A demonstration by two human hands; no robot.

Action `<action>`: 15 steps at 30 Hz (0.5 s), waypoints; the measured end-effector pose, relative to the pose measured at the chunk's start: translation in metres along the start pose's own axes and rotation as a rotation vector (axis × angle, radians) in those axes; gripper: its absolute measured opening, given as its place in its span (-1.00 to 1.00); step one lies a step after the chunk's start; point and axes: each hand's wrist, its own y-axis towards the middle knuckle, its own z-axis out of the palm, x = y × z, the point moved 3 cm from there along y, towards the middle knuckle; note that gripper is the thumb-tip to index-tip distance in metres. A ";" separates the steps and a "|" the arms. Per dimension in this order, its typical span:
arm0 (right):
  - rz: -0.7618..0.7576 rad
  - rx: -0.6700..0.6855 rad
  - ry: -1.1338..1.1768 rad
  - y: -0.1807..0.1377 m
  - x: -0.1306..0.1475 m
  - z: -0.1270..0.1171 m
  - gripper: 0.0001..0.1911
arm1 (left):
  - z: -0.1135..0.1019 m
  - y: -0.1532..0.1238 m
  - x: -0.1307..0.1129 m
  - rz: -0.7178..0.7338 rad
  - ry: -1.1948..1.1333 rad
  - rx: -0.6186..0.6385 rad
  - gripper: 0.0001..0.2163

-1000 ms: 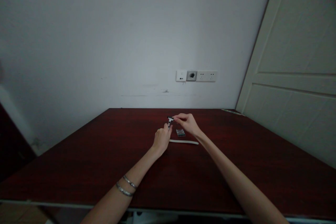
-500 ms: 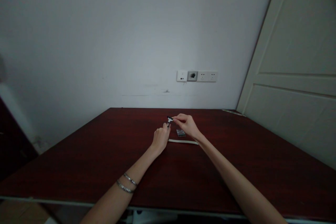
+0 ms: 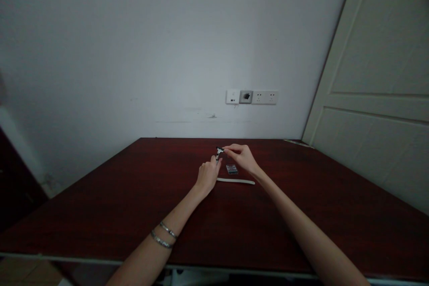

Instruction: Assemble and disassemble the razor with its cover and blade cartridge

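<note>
My left hand (image 3: 207,177) is closed around the handle of a safety razor (image 3: 220,151), which points up and away from me with its dark, T-shaped head at the top. At the right end of that head, the thumb and fingertips of my right hand (image 3: 245,159) are pinched together on it. Just below my right hand, a small clear plastic case (image 3: 232,169) lies on the table; its contents are too small to make out. Nearer to me is a thin whitish strip (image 3: 236,181), its left end behind my left hand.
The dark red wooden table (image 3: 110,201) reaches back to a pale wall (image 3: 181,53). Sockets and switches (image 3: 251,97) are set in the wall above the table. To the right stands a light panelled door (image 3: 378,76) beside the table's edge.
Both hands and the razor have shifted slightly to the right. The right fingers stay at the end of the razor head. The strip's right end now shows clear of my right wrist.
</note>
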 end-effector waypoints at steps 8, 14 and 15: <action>0.153 -0.010 0.083 0.002 -0.007 -0.004 -0.60 | 0.009 0.011 0.014 -0.060 -0.567 0.024 -0.66; 0.141 0.090 -0.131 -0.001 -0.007 0.001 -0.62 | 0.017 0.031 0.031 -0.202 -1.164 0.096 -0.64; 0.119 0.137 -0.179 -0.002 -0.005 0.004 -0.63 | 0.016 0.034 0.032 -0.227 -1.213 0.123 -0.64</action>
